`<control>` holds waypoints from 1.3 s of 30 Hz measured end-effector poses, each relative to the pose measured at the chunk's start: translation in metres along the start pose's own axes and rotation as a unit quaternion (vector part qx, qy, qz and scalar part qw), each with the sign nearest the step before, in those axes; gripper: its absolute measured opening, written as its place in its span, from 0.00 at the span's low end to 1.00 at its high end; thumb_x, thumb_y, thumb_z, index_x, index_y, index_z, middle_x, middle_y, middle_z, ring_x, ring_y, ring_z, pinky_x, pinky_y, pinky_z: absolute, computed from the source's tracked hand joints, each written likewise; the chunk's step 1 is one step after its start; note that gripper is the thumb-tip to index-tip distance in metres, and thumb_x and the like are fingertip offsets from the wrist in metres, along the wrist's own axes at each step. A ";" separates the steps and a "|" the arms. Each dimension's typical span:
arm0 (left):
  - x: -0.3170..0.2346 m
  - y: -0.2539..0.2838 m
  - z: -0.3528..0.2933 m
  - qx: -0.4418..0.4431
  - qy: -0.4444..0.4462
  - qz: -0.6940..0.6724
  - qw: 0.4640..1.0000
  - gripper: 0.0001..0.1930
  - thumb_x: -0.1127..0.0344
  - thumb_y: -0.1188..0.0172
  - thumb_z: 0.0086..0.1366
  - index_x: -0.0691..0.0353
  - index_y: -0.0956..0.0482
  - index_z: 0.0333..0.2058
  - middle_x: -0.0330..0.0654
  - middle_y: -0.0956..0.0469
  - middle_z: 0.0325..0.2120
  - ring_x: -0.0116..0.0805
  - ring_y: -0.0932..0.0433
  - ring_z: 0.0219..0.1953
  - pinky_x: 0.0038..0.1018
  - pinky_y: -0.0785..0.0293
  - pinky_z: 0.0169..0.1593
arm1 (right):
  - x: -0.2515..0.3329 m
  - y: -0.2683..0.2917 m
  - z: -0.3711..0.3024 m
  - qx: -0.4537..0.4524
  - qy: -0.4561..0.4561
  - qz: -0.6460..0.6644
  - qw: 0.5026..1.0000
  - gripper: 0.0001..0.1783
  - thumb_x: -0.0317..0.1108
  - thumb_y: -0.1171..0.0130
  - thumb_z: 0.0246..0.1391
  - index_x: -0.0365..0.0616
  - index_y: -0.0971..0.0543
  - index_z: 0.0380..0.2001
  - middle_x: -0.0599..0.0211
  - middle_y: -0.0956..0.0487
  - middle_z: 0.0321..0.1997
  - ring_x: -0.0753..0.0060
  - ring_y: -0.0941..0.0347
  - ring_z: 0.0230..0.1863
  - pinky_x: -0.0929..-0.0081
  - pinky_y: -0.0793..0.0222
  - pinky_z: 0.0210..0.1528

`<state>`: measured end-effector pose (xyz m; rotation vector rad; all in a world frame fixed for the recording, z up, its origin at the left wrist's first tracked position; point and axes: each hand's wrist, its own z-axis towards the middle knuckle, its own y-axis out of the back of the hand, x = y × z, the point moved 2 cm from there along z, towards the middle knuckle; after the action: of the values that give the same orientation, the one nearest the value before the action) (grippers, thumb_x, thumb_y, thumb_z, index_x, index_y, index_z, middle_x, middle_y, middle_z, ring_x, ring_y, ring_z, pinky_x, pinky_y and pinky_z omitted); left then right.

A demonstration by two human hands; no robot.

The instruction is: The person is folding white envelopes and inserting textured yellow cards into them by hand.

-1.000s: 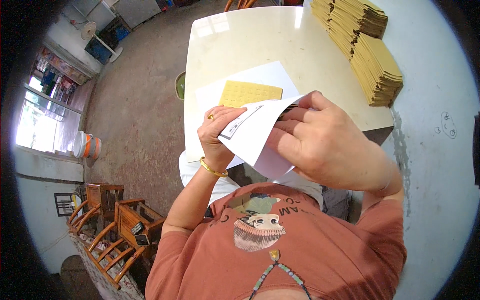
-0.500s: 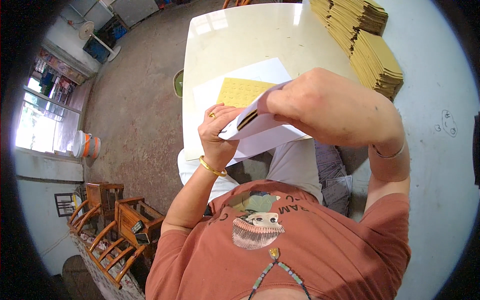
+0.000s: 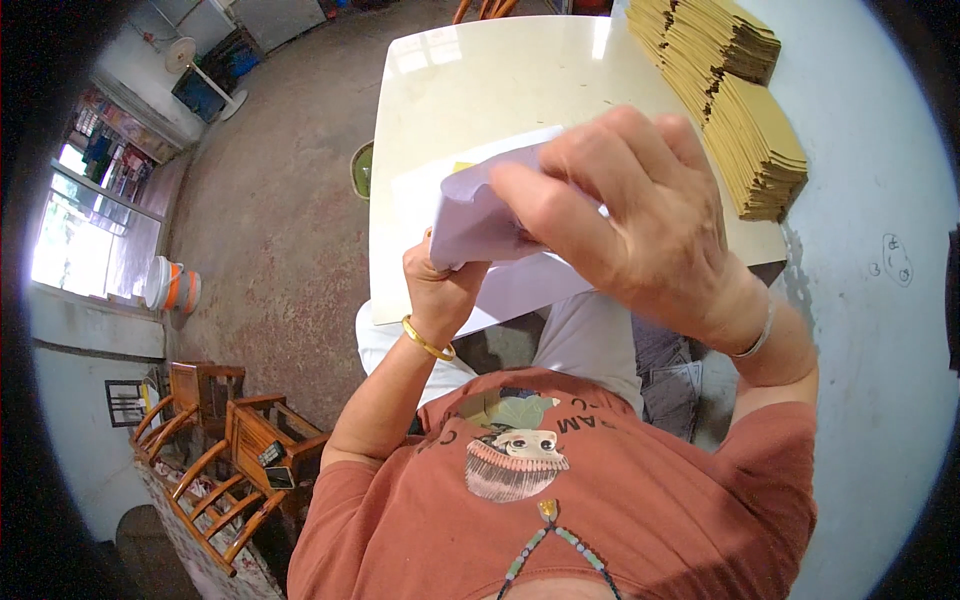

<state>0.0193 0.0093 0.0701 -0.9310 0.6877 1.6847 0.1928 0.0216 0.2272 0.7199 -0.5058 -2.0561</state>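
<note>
A folded white paper (image 3: pixel 480 225), shaded to pale lilac, stands tilted over the table's near side. My left hand (image 3: pixel 440 295), with a gold bangle at its wrist, is closed on the paper's lower left edge; the fingers are mostly hidden behind it. My right hand (image 3: pixel 640 200) is at the paper's right side, thumb lying across its face, other fingers curled and slightly blurred. More white paper (image 3: pixel 520 290) lies beneath, over my lap. Just a corner of a yellow sheet (image 3: pixel 463 166) peeks out behind the folded paper, on another white sheet (image 3: pixel 412 195).
The cream table (image 3: pixel 480 90) extends away from me. Stacks of yellow-brown card or paper (image 3: pixel 755 140) stand along its right side by the pale wall (image 3: pixel 860 200). Wooden chairs (image 3: pixel 265 440) are at my left. On the floor sit a white-and-orange bucket (image 3: pixel 165 285) and a green bin (image 3: pixel 362 170).
The folded paper has swung upright and now covers most of the yellow sheet. Its dark-striped opening no longer shows. My right hand has turned, with its knuckles up.
</note>
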 end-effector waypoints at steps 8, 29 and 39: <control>-0.008 -0.007 0.001 0.013 -0.003 -0.019 1.000 0.06 0.80 0.34 0.52 0.64 0.17 0.29 0.35 0.19 0.24 0.21 0.24 0.28 0.20 0.28 0.33 | 0.003 -0.010 -0.022 0.012 0.005 0.024 1.000 0.06 0.35 0.44 0.38 0.52 0.31 0.21 0.76 0.36 0.18 0.74 0.34 0.24 0.77 0.39 0.30; 0.000 -0.008 0.005 0.044 -0.071 0.083 0.993 0.10 0.81 0.41 0.46 0.62 0.19 0.29 0.41 0.19 0.26 0.37 0.20 0.32 0.33 0.30 0.49 | 0.033 -0.044 -0.050 0.047 -0.094 0.091 0.990 0.07 0.35 0.46 0.45 0.50 0.25 0.30 0.70 0.26 0.27 0.66 0.28 0.36 0.68 0.35 0.37; 0.005 -0.004 0.002 0.103 -0.121 0.153 0.975 0.09 0.75 0.37 0.47 0.60 0.18 0.30 0.38 0.18 0.28 0.33 0.20 0.33 0.34 0.32 0.51 | 0.030 -0.042 -0.053 0.129 -0.031 0.164 0.977 0.12 0.32 0.45 0.45 0.50 0.21 0.36 0.67 0.21 0.36 0.64 0.24 0.37 0.69 0.29 0.42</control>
<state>0.0213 0.0150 0.0668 -0.4799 0.8536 1.9138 0.1886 0.0148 0.1540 0.6720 -0.8781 -1.7242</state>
